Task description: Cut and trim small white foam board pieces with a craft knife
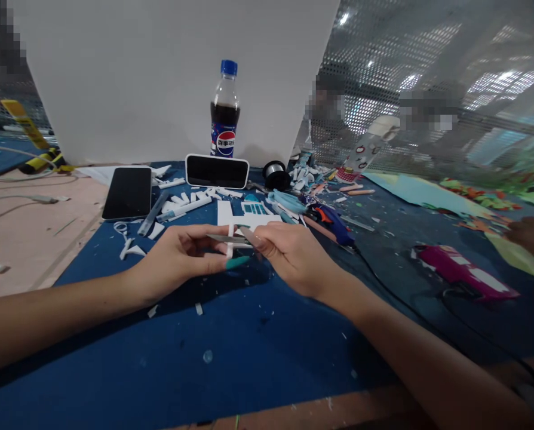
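Observation:
My left hand [172,260] is closed, pinching a small white strip [230,242] upright between thumb and fingertips. A pointed teal piece [238,262] juts out at the thumb tip; whether it is held or is part of the nail I cannot tell. My right hand [296,254] is closed around a thin pointed metal blade [224,238], whose tip crosses the white strip towards my left fingers. The handle is hidden in the palm. Just behind both hands lie white sheet pieces [224,213] and a white piece with teal squares [254,208].
A phone [128,192], a propped white-framed device [217,172], a cola bottle [224,119] and a wire spool [276,175] stand behind. Right lie a blue glue gun [336,226] with its cable and a magenta object [466,272]. Scraps litter the blue mat [168,370]. Another person's hand [533,236] shows far right.

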Demonstrator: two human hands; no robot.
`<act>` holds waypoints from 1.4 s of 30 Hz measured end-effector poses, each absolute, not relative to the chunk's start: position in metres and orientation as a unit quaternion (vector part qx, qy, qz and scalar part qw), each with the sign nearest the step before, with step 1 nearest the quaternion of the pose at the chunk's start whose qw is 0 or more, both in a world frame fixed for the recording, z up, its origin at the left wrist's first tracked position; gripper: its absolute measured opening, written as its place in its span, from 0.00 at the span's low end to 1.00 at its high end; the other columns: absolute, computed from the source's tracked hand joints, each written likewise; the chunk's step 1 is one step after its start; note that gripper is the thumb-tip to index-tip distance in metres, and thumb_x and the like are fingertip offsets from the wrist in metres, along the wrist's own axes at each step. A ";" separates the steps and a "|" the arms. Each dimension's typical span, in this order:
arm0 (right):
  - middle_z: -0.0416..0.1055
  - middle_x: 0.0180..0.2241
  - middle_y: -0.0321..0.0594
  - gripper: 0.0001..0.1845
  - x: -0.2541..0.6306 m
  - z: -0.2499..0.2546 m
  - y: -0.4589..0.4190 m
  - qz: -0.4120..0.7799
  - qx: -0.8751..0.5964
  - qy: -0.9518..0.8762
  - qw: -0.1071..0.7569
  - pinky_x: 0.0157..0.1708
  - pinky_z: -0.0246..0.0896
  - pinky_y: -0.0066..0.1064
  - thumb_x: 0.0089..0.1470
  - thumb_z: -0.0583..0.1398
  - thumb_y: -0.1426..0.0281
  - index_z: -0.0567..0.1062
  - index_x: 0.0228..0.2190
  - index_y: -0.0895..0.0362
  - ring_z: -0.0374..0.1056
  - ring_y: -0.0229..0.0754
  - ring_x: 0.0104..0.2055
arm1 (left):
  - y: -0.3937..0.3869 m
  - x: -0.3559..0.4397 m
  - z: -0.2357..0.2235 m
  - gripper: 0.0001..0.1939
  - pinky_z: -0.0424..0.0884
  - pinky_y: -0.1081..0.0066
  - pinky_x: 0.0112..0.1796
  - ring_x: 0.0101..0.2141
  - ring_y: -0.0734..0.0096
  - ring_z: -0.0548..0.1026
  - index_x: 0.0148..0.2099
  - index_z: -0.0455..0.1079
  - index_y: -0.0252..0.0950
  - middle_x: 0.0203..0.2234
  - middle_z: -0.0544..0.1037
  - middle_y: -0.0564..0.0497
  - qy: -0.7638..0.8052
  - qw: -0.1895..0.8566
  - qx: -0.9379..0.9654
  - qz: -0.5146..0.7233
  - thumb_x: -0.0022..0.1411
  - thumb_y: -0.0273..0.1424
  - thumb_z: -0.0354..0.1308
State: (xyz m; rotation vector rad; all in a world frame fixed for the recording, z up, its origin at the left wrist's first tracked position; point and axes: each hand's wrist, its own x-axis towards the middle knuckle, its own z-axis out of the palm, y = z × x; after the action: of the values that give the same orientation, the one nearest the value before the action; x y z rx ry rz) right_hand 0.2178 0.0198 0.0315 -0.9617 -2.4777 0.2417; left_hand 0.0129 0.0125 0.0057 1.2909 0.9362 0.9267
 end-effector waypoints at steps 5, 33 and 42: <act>0.60 0.19 0.33 0.19 0.217 0.030 0.019 0.153 -0.355 -0.877 0.285 0.22 0.46 0.26 0.62 0.44 0.63 0.63 0.25 0.58 0.54 0.32 0.20 | 0.015 0.013 0.005 0.19 0.72 0.73 0.39 0.41 0.68 0.75 0.42 0.73 0.41 0.39 0.78 0.52 0.346 0.649 0.533 0.417 0.46 0.23 0.65; 0.60 0.20 0.40 0.18 0.216 0.038 0.011 -0.045 -0.352 -0.914 0.195 0.23 0.42 0.27 0.59 0.47 0.68 0.70 0.25 0.60 0.54 0.38 0.24 | 0.018 0.012 0.003 0.22 0.74 0.75 0.35 0.38 0.68 0.76 0.44 0.70 0.37 0.36 0.79 0.52 0.378 0.638 0.530 0.411 0.44 0.20 0.65; 0.60 0.20 0.38 0.17 0.215 0.037 0.010 -0.018 -0.351 -0.915 0.196 0.24 0.44 0.27 0.59 0.48 0.69 0.71 0.25 0.61 0.55 0.37 0.24 | 0.019 0.011 0.002 0.21 0.74 0.79 0.31 0.32 0.73 0.76 0.40 0.71 0.35 0.31 0.78 0.54 0.371 0.637 0.515 0.438 0.41 0.17 0.65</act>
State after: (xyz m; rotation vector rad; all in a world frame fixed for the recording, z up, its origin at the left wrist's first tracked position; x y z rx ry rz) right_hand 0.2153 0.0100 0.0375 -0.9840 -2.5646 -0.0502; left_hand 0.0114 0.0185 0.0020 1.1752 0.8464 1.0013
